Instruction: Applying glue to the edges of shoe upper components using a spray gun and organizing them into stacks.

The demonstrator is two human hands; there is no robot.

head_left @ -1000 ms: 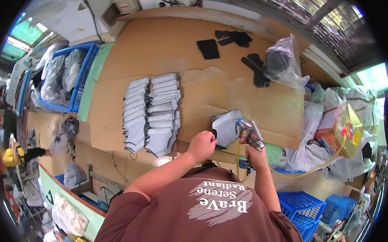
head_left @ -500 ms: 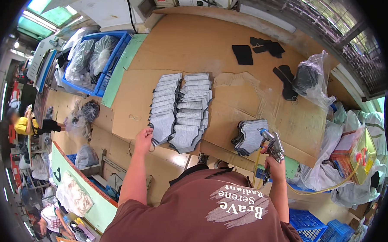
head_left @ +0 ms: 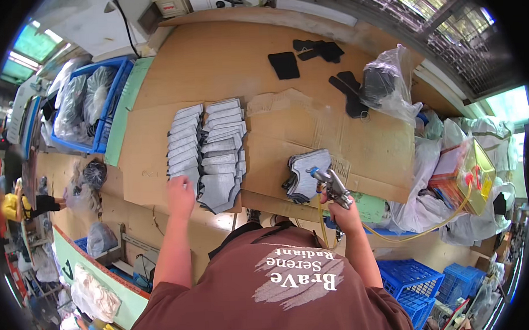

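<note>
We had our right hand (head_left: 344, 211) clenched around the handle of a metal spray gun (head_left: 330, 184), its nozzle aimed at the small stack of grey pieces (head_left: 306, 174) lying on the cardboard (head_left: 346, 144) just ahead of that grip. Our left hand (head_left: 180, 195) was spread loose, grasping nothing, fingers resting at the near end of the two rows of overlapped grey pieces (head_left: 208, 150) laid out on the table (head_left: 213, 61). A yellow hose (head_left: 397, 237) trailed from below the gun out to the right of the grip, toward a yellow can (head_left: 474, 173) among plastic bags. We judged the risks plain enough: with our eyes drawn toward the left hand, the nozzle could drift and spray the cardboard or the stack's edges unevenly; the slack hose could tug the gun sideways; and a careless left hand could slide the rows out of their overlap.
</note>
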